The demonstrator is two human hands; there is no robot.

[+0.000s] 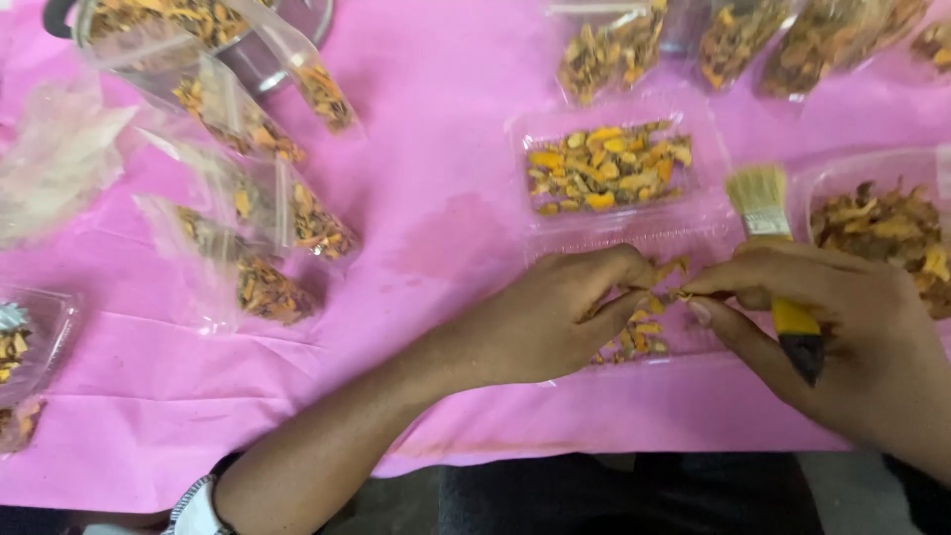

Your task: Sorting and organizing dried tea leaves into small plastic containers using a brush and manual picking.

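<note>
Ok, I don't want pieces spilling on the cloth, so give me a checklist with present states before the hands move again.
1. Left hand pinches a small dried piece: ok, fingertips closed on it.
2. Right hand meets the same piece: ok, its thumb and forefinger touch it from the other side.
3. Brush secured: ok, its yellow handle is tucked under the right hand's fingers, bristles pointing away.
4. Open clear tray lies under the hands: ok, loose pieces lie in the near half.
5. Filled bags sealed: cannot tell.
6. Pink cloth free of stray pieces near the hands: ok, though a darker patch shows.
</note>
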